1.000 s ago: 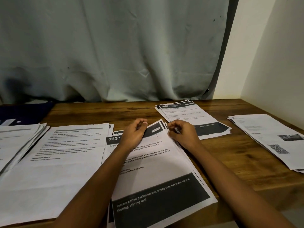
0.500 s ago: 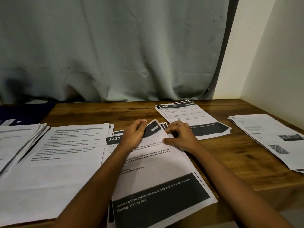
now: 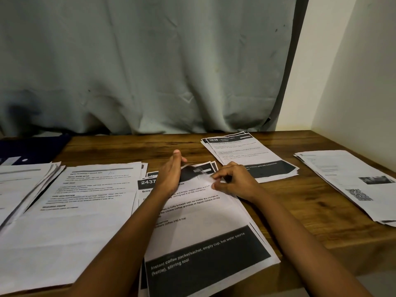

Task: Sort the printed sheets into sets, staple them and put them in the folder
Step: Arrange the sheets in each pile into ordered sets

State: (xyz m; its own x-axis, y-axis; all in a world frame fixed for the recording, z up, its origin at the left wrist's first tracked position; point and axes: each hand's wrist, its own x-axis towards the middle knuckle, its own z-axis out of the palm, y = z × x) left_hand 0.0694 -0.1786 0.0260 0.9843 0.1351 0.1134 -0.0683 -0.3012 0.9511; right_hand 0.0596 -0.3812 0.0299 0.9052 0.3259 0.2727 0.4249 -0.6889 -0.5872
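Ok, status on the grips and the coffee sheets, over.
Left grip open, fingers straight, on coffee sheets. Right grip pinching top sheet's far corner. 3638 stack just beyond it.

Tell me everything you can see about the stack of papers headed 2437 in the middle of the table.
The 2437 stack is several white printed sheets, slightly fanned, lying flat on the wooden table. Its top sheet has a black header and a black bottom band listing coffee props. The left hand rests open on its upper part; the right hand pinches its upper right corner.
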